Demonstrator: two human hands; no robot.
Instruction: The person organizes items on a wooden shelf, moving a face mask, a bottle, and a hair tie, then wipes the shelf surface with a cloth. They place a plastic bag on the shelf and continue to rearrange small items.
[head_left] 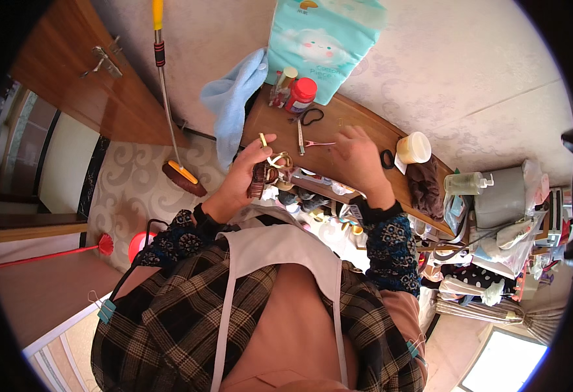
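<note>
The left hand (pixel 244 173), at the near left corner of the bench (pixel 335 116), has its grip closed around brown and gold clips (pixel 258 181). The right hand (pixel 360 157) is over the bench, near a slim pink clip (pixel 319 143); whether its grip holds anything, I cannot tell.

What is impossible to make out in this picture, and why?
All in the head view:
- Right hand: fingertips and anything they hold, hidden by the hand itself.
- Left hand: the exact number of clips held, because they overlap.
- Broom handle: upper end, cut off by the top edge.
</note>
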